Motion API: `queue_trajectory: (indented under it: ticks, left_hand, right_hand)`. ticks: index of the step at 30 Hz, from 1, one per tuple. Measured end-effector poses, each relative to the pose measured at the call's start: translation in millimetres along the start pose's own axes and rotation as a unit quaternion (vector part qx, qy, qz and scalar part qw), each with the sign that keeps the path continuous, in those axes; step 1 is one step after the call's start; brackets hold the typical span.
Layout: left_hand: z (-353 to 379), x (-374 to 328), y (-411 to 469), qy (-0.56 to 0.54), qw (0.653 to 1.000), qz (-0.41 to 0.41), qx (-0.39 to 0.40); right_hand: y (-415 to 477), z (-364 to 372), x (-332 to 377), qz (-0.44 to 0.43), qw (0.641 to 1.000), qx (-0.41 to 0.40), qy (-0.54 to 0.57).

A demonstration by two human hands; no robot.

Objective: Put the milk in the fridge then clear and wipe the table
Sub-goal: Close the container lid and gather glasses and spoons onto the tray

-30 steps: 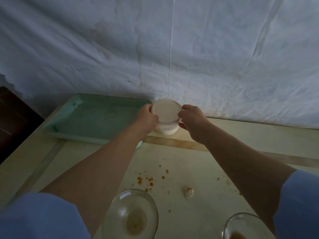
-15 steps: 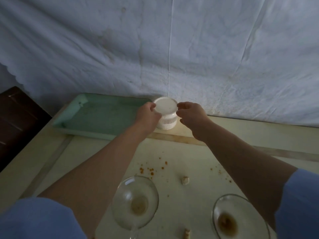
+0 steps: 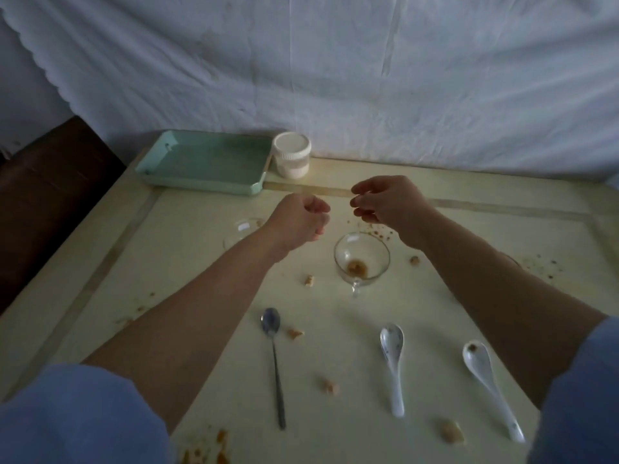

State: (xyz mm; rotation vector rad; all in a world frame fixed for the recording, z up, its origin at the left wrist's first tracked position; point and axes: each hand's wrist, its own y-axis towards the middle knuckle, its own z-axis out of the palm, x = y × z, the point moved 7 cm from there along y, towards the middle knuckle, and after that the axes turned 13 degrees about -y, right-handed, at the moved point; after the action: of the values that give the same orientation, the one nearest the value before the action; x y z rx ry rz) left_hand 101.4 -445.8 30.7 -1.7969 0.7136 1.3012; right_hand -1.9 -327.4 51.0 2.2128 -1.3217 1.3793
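At the back, a wrinkled white sheet (image 3: pixel 368 78) hanging down to a pale yellow table (image 3: pixel 167 262). Off to the left, something dark brown (image 3: pixel 50 195), too dim to name. At the far side of the table, a green tray (image 3: pixel 207 159), and just beside its right end a small white jar (image 3: pixel 291 155). Stands upright with its white lid on, close to the sheet, well apart from both hands. Nearer, over the middle of the table, the left hand (image 3: pixel 298 219) up in the air, fingers loosely curled in, nothing in it. Next to it the right hand (image 3: pixel 385 202), also in the air, fingers half bent and a little spread, nothing in it either. A small gap between the two hands. Blue sleeves at the bottom corners. Below the right hand, a glass cup (image 3: pixel 361 259) with a brown bit of food at the bottom. Behind the left arm, part of a second glass dish (image 3: pixel 241 229), mostly hidden. Closer in, a metal spoon (image 3: pixel 273 356), then a white spoon (image 3: pixel 392 356), then another white spoon (image 3: pixel 485 380) with a brown speck in its bowl, all lying flat with handles pointing this way. All around, pale crumbs (image 3: pixel 330 386) and brown spots on the table top.
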Motion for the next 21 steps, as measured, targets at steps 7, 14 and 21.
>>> queue_trajectory:
  ticks: [7, 14, 21]
  left_hand:
    - [27.8, 97.9, -93.7, 0.016, 0.995, -0.085, -0.042]
    - [4.8, 179.1, -136.2, 0.209, 0.962, -0.121, -0.128]
    - [-2.0, 212.6, -147.7, 0.304, 0.921, -0.163, -0.180]
  right_hand:
    - [-95.2, 33.1, -100.6, 0.053, 0.994, 0.044, -0.083]
    - [-126.6, 68.7, -180.9, 0.095, 0.970, 0.042, -0.219]
    - [-144.7, 77.8, -219.5, 0.186, 0.915, 0.043, -0.354]
